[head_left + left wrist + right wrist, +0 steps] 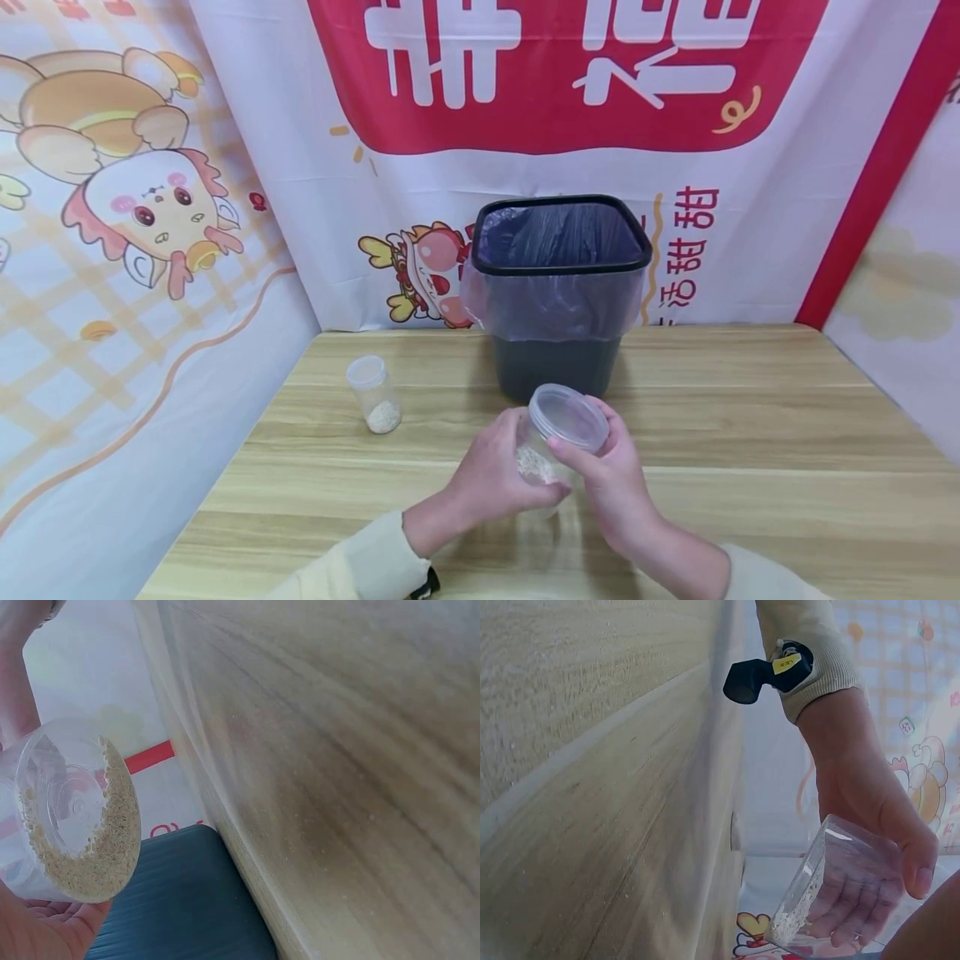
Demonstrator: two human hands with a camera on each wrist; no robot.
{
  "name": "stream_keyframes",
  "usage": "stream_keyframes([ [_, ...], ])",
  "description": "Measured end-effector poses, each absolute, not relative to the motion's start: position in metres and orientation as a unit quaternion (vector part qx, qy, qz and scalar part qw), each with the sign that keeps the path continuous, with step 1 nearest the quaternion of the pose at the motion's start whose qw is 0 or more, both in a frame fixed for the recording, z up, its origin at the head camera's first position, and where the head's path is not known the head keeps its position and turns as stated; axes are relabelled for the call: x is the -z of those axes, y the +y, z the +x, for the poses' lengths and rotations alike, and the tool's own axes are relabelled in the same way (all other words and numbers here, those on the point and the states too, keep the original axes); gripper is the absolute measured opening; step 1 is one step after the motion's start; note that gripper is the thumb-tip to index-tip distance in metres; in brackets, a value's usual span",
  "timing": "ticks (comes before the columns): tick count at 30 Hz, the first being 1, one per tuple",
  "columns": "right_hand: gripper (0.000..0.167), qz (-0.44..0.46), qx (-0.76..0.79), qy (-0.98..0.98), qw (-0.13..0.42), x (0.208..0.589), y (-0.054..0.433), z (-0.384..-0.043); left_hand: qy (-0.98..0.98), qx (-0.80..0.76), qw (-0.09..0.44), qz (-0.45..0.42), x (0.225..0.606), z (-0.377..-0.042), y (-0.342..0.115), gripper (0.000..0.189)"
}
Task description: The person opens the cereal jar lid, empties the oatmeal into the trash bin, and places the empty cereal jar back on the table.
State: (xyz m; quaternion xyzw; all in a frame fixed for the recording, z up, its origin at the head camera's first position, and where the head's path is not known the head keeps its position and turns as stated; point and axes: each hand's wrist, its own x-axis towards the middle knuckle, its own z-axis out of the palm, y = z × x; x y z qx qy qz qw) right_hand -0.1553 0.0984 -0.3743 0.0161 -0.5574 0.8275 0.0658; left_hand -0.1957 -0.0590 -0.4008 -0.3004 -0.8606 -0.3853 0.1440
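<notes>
A clear plastic jar (534, 465) with pale, rice-like grains inside is held tilted above the table. My left hand (489, 477) grips its side, the fingers curled round the wall. My right hand (617, 487) holds the round translucent lid (572, 417) at the jar's top, thumb on the near rim and fingers behind. Whether the lid sits fully on the jar, I cannot tell. In the left wrist view the grains (101, 862) lie in a crescent along the jar's base. The right wrist view shows the left fingers through the clear wall.
A smaller clear container (373, 395) with white grains stands upright at the table's left. Behind the hands is a dark bin (555, 367) lined with a translucent bag. The wooden table (750, 417) meets printed cloth walls at the back and sides.
</notes>
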Motion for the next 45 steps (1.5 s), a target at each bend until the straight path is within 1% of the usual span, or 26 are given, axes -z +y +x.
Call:
stream_keyframes([
  [5, 0.059, 0.020, -0.828, -0.557, 0.064, 0.376, 0.098, -0.157, -0.859, 0.388, 0.139, -0.304, 0.402, -0.196, -0.060, 0.082],
  [9, 0.061, 0.054, -0.831, -0.552, 0.048, 0.378, 0.103, -0.162, -0.853, 0.403, 0.124, -0.307, 0.403, -0.197, -0.062, 0.080],
  [11, 0.062, 0.085, -0.832, -0.548, 0.028, 0.380, 0.109, -0.166, -0.851, 0.410, 0.117, -0.307, 0.402, -0.198, -0.063, 0.080],
  [17, 0.059, 0.219, -0.823, -0.520, -0.060, 0.387, 0.132, -0.181, -0.845, 0.421, 0.104, -0.314, 0.402, -0.198, -0.065, 0.080],
  [19, 0.058, 0.251, -0.819, -0.509, -0.087, 0.390, 0.138, -0.185, -0.842, 0.424, 0.098, -0.318, 0.402, -0.198, -0.065, 0.080],
  [22, 0.060, 0.277, -0.812, -0.501, -0.115, 0.393, 0.145, -0.191, -0.839, 0.429, 0.092, -0.322, 0.404, -0.198, -0.065, 0.081],
  [25, 0.063, 0.286, -0.809, -0.499, -0.125, 0.396, 0.147, -0.193, -0.840, 0.428, 0.089, -0.320, 0.406, -0.198, -0.065, 0.081],
  [28, 0.066, 0.283, -0.813, -0.494, -0.118, 0.397, 0.146, -0.191, -0.843, 0.426, 0.089, -0.317, 0.406, -0.198, -0.064, 0.080],
  [31, 0.068, 0.263, -0.825, -0.493, -0.089, 0.395, 0.141, -0.185, -0.845, 0.422, 0.094, -0.313, 0.405, -0.199, -0.064, 0.080],
  [34, 0.069, 0.212, -0.838, -0.502, -0.039, 0.391, 0.131, -0.178, -0.851, 0.415, 0.102, -0.305, 0.402, -0.198, -0.063, 0.082],
  [38, 0.070, 0.120, -0.839, -0.530, 0.022, 0.384, 0.118, -0.168, -0.860, 0.403, 0.113, -0.294, 0.400, -0.198, -0.061, 0.082],
  [42, 0.068, 0.056, -0.832, -0.550, 0.049, 0.381, 0.108, -0.162, -0.863, 0.399, 0.112, -0.289, 0.401, -0.199, -0.059, 0.081],
  [45, 0.067, 0.033, -0.830, -0.553, 0.060, 0.380, 0.103, -0.161, -0.865, 0.396, 0.111, -0.289, 0.402, -0.198, -0.057, 0.081],
])
